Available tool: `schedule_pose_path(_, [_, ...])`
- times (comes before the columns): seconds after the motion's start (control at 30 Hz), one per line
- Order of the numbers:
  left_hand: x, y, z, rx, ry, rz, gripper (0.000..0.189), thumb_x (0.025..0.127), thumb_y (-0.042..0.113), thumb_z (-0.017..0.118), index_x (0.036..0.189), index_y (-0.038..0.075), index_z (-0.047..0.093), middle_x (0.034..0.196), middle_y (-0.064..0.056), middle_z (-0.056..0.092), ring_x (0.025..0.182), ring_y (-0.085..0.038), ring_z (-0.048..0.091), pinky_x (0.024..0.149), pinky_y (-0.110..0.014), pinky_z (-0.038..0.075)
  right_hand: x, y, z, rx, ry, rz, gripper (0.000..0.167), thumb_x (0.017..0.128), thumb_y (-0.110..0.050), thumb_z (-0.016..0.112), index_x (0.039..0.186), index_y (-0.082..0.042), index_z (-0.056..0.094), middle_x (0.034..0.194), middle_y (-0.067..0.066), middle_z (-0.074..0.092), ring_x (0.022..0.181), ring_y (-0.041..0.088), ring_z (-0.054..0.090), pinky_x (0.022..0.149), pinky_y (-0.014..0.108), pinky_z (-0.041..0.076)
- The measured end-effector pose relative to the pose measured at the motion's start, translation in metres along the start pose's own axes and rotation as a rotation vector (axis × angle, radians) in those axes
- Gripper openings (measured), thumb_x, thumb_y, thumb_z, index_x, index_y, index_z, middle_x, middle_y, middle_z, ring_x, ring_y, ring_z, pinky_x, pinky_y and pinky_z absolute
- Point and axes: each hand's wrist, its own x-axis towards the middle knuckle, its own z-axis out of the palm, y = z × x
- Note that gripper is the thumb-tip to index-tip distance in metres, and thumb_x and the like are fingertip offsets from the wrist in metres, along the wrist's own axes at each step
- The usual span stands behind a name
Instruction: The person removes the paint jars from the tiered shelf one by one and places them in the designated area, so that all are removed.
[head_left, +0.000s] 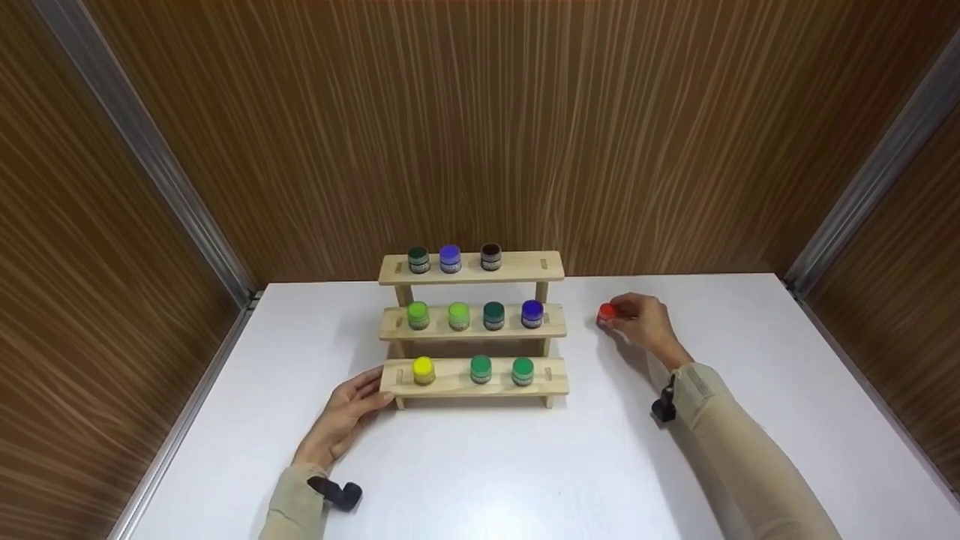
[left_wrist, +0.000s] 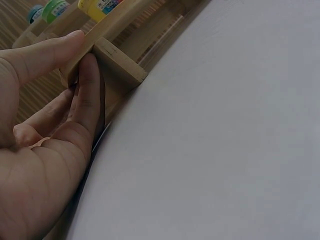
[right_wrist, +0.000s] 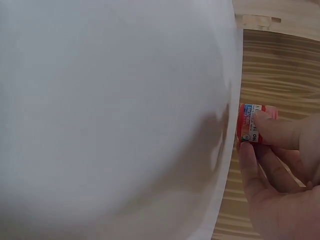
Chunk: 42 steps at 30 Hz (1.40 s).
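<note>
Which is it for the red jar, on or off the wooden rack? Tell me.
Off: the head view shows the red jar in the fingers of the right hand, right of the wooden rack.

Beige sleeves (head_left: 739, 446); black wrist cameras (head_left: 348, 496)

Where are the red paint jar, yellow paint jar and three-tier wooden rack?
Red paint jar (right_wrist: 247, 123), right wrist view: label.
Yellow paint jar (head_left: 424, 367), head view: lid.
Three-tier wooden rack (head_left: 474, 334), head view: middle shelf's front edge.

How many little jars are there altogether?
11: three jars on the top shelf, four on the middle shelf, three on the bottom shelf, and one red jar in the right hand.
</note>
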Motion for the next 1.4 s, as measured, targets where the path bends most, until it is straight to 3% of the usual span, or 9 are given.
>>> schedule_pose_path(0.07, [0.0,0.001,0.0,-0.002,-0.001,-0.002,0.075,0.099,0.002,0.071,0.162,-0.009,0.032,0.165,-0.032,0.039,0.134,-0.021,0.06,0.107,-0.023,0.054,0.0,0.001,0.001,-0.005,0.007,0.003,0.037,0.091,0.001,0.082,0.125,0.01,0.071,0.121,0.03,0.074,0.112,0.041,0.072,0.087,0.022,0.057])
schedule_pose_path(0.23, [-0.002,0.002,-0.001,-0.001,-0.008,-0.008,0.077,0.099,0.003,0.072,0.163,-0.007,0.031,0.166,-0.031,0.037,0.138,-0.023,0.058,0.108,-0.023,0.054,0.001,0.002,0.004,-0.036,-0.018,0.046,0.04,0.093,-0.004,0.082,0.129,0.009,0.069,0.124,0.029,0.073,0.115,0.041,0.071,0.102,0.047,0.059])
schedule_pose_path(0.33, [-0.002,0.002,-0.001,0.003,-0.014,-0.014,0.078,0.099,0.005,0.072,0.164,-0.006,0.03,0.167,-0.031,0.036,0.14,-0.025,0.056,0.109,-0.023,0.053,0.001,0.002,0.005,-0.041,-0.034,0.073,0.042,0.094,-0.005,0.081,0.131,0.009,0.068,0.125,0.029,0.072,0.116,0.04,0.069,0.105,0.053,0.058])
schedule_pose_path(0.6, [-0.002,0.001,-0.001,-0.008,-0.013,-0.002,0.076,0.099,0.002,0.072,0.163,-0.007,0.032,0.167,-0.031,0.037,0.138,-0.022,0.058,0.109,-0.023,0.053,0.001,0.003,0.005,-0.043,-0.045,0.084,0.042,0.095,-0.004,0.079,0.134,0.008,0.067,0.128,0.029,0.071,0.117,0.039,0.068,0.107,0.053,0.057])
schedule_pose_path(0.87, [-0.002,-0.001,0.0,-0.008,-0.022,-0.007,0.077,0.099,0.003,0.072,0.163,-0.007,0.031,0.168,-0.031,0.035,0.144,-0.028,0.053,0.11,-0.024,0.053,0.002,-0.004,-0.008,0.041,-0.081,0.053,0.055,0.094,-0.001,0.078,0.144,0.009,0.058,0.143,0.032,0.063,0.129,0.048,0.064,0.11,0.057,0.055])
schedule_pose_path(1.2, [-0.001,-0.001,-0.001,-0.012,-0.014,-0.008,0.077,0.099,0.002,0.071,0.163,-0.008,0.03,0.166,-0.032,0.036,0.139,-0.025,0.057,0.108,-0.024,0.054,0.014,-0.048,-0.029,0.048,-0.036,-0.036,0.046,0.097,-0.005,0.075,0.141,0.005,0.063,0.14,0.028,0.066,0.131,0.045,0.063,0.111,0.056,0.055])
schedule_pose_path(1.4, [-0.001,0.0,0.0,-0.006,-0.008,-0.002,0.076,0.098,0.002,0.072,0.162,-0.009,0.032,0.166,-0.032,0.037,0.138,-0.024,0.057,0.107,-0.023,0.054,0.02,-0.081,-0.032,0.051,0.021,-0.125,0.041,0.101,-0.015,0.075,0.136,0.004,0.066,0.131,0.025,0.071,0.121,0.041,0.069,0.106,0.055,0.057])
